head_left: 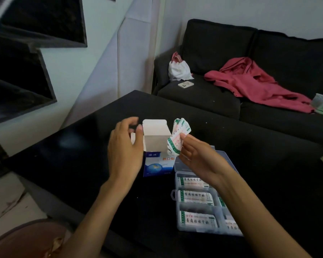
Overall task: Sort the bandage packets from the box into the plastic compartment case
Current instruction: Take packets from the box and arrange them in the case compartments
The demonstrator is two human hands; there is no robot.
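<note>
The black table [82, 149] carries all task items. The plastic compartment case [198, 203] lies at 5 o'clock from frame centre, lid open; several of its compartments already hold printed packets. The box [157, 146] stands upright at centre, just beside the case at its 10 o'clock, top flap raised and interior exposed.

The left hand [125, 146] sits at the box's 9 o'clock with fingers loosely curled near the flap; whether it grips the box cannot be told. The right hand [196, 157] is raised above the far end of the case, at the box's 3 o'clock, pinching a fanned bundle of bandage packets [177, 136] between thumb and fingers.

Recommended procedure: square the fanned bundle before lowering, align its long edge with a vacant compartment, and release only when the packets lie flat, so none spills across a divider.
</note>
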